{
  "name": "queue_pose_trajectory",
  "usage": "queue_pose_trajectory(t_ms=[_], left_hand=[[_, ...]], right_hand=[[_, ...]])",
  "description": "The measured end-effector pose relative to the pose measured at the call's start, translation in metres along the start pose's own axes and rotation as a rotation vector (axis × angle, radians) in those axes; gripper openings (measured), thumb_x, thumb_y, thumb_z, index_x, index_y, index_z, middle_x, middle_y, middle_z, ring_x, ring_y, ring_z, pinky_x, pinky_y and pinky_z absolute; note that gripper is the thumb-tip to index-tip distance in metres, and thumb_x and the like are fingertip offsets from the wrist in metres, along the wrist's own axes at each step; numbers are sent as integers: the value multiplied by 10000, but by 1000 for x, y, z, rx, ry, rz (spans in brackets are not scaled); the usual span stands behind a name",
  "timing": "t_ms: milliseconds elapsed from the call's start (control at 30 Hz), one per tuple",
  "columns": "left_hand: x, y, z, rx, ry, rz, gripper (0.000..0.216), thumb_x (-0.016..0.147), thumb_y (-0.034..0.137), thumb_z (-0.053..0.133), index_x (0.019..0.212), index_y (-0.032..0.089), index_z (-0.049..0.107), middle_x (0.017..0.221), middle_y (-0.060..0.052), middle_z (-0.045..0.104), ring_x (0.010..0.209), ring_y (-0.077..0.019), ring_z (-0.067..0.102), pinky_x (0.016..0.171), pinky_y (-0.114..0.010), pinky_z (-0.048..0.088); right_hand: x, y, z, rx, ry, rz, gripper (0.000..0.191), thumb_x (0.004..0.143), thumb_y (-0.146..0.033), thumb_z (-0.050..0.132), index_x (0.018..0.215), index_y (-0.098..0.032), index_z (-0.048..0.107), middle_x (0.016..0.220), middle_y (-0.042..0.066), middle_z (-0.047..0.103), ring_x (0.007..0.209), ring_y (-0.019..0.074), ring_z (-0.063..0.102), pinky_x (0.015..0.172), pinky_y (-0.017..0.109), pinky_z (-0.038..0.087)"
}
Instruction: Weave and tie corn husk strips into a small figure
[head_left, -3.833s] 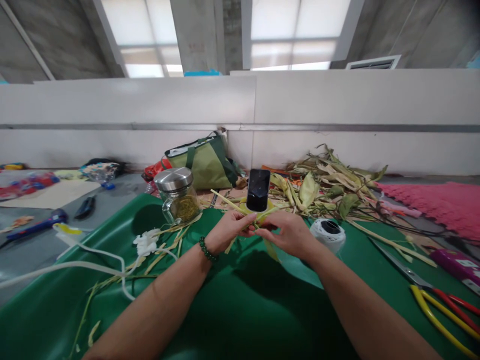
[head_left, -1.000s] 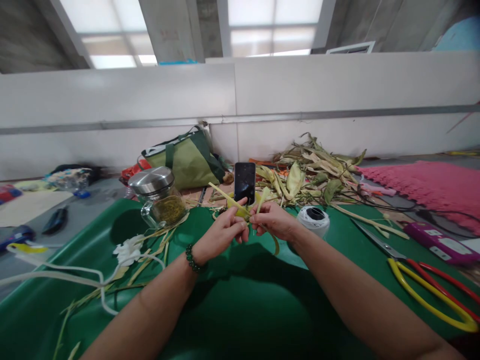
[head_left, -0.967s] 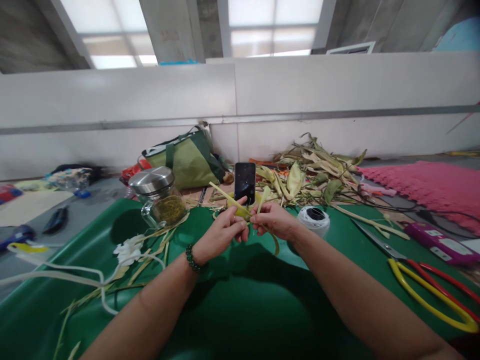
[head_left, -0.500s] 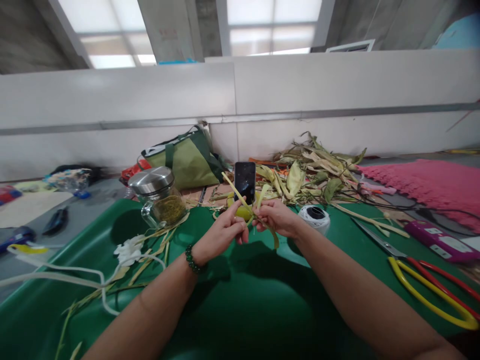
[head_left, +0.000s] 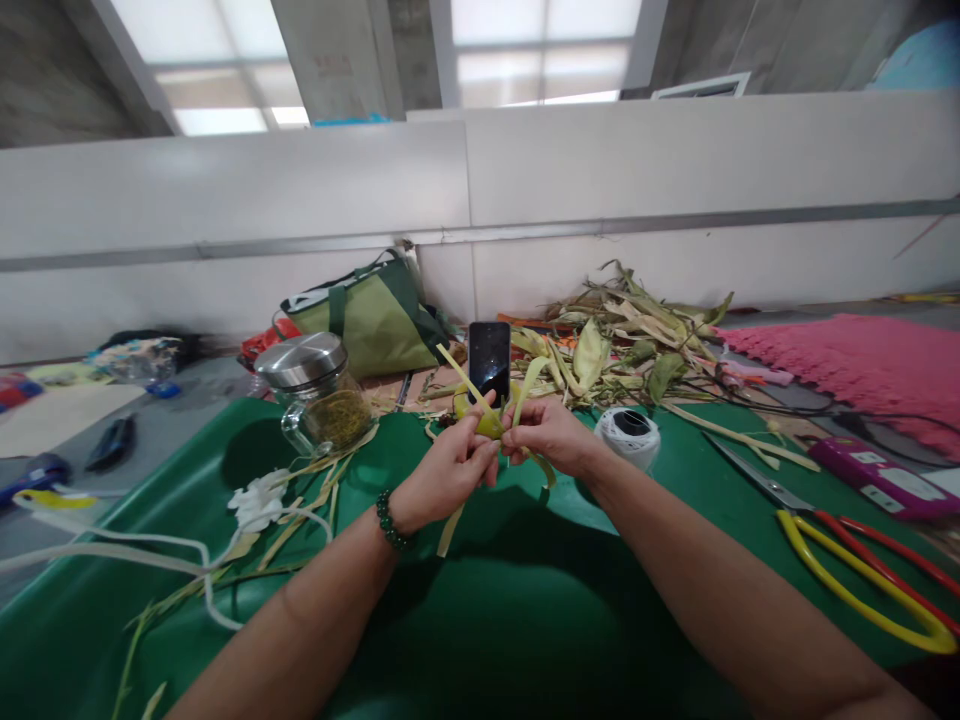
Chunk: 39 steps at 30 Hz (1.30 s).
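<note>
Above the green mat [head_left: 510,620], my two hands meet around pale green corn husk strips [head_left: 531,385]. My left hand [head_left: 463,450], with a dark bead bracelet at its wrist, is closed on the strips; one end sticks up and another hangs below it. My right hand [head_left: 551,435] pinches the strips where they cross, with a loop rising above its fingers and a tail hanging under it. The fingertips hide the crossing itself. Just behind the hands a phone [head_left: 489,355] stands upright, near a yellow-green rounded thing [head_left: 491,424] that is partly covered.
Right of my hands sits a spool of white thread [head_left: 628,436]. Large scissors [head_left: 817,540] with red and yellow handles lie farther right. A glass jar [head_left: 330,405] stands left, near white cords [head_left: 150,545]. Behind are a heap of dry husks [head_left: 637,320] and a green bag [head_left: 382,325].
My left fingers have curled in from a more pointing pose. A husk end now hangs below my left hand, and the strip above my right hand bends into a wider curve.
</note>
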<state>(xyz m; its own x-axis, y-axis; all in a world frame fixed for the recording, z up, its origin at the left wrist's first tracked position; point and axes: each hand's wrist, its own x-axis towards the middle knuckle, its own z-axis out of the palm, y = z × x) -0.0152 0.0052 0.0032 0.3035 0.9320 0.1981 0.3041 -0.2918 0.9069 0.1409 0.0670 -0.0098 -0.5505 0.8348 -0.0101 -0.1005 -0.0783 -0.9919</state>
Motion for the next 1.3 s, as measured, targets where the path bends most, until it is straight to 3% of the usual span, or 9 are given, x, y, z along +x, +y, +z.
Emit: queue_pose_trajectory(t_ms=[367, 533, 733, 867, 933, 1000, 1167, 1300], left_hand=[[0, 0, -3, 31, -27, 13, 679, 881, 309, 502, 1468, 114, 221, 541, 42, 552, 483, -92, 449, 496, -206, 361], [1, 0, -6, -26, -36, -31, 711, 857, 317, 537, 1463, 97, 237, 545, 33, 574, 493, -100, 476, 509, -214, 376], [3, 1, -8, -289, -5, -149, 632, 848, 489, 512, 1348, 103, 472, 589, -6, 610, 576, -129, 559, 573, -239, 440], [6, -2, -5, -252, 56, -139, 502, 758, 484, 636, 1086, 105, 643, 553, 14, 590, 505, -94, 513, 524, -216, 422], [7, -4, -4, -224, 54, -153, 381, 709, 431, 697, 918, 114, 665, 535, 20, 587, 496, -88, 517, 526, -215, 432], [8, -5, -5, -242, 50, -181, 324, 682, 402, 719, 826, 120, 648, 563, 9, 612, 513, -92, 548, 532, -215, 445], [6, -3, -5, -373, 5, -252, 375, 603, 329, 783, 888, 132, 641, 764, -26, 671, 596, -110, 624, 536, -206, 462], [6, -3, 1, -361, 40, -283, 336, 646, 393, 757, 811, 123, 647, 660, -2, 631, 548, -103, 608, 548, -222, 484]], right_hand=[[3, 3, 2, 91, 5, -36, 128, 517, -196, 699, 610, -150, 625, 496, -36, 623, 425, 78, 546, 466, 207, 454], [5, 8, -2, 91, -13, -26, 235, 539, -273, 775, 670, -144, 629, 542, -26, 627, 480, 92, 589, 506, 216, 484], [3, 2, -4, 25, -108, -81, 376, 645, -488, 746, 796, -163, 634, 664, 8, 676, 595, 123, 637, 606, 267, 526], [2, -2, -4, -246, 104, -332, 271, 621, -409, 769, 663, -161, 669, 647, 15, 650, 629, 131, 589, 585, 250, 474], [1, -3, -4, -311, 222, -381, 250, 636, -397, 753, 630, -162, 668, 632, 20, 640, 599, 123, 553, 542, 245, 442], [0, -3, -4, -291, 245, -355, 285, 673, -430, 716, 615, -159, 649, 598, 18, 625, 533, 106, 515, 500, 243, 421], [-3, -4, -1, -267, 236, -334, 341, 667, -478, 705, 587, -162, 608, 553, 11, 600, 468, 90, 491, 469, 243, 419], [-6, -3, 3, -324, 268, -331, 315, 661, -447, 703, 560, -171, 588, 510, -10, 554, 450, 90, 475, 448, 237, 392]])
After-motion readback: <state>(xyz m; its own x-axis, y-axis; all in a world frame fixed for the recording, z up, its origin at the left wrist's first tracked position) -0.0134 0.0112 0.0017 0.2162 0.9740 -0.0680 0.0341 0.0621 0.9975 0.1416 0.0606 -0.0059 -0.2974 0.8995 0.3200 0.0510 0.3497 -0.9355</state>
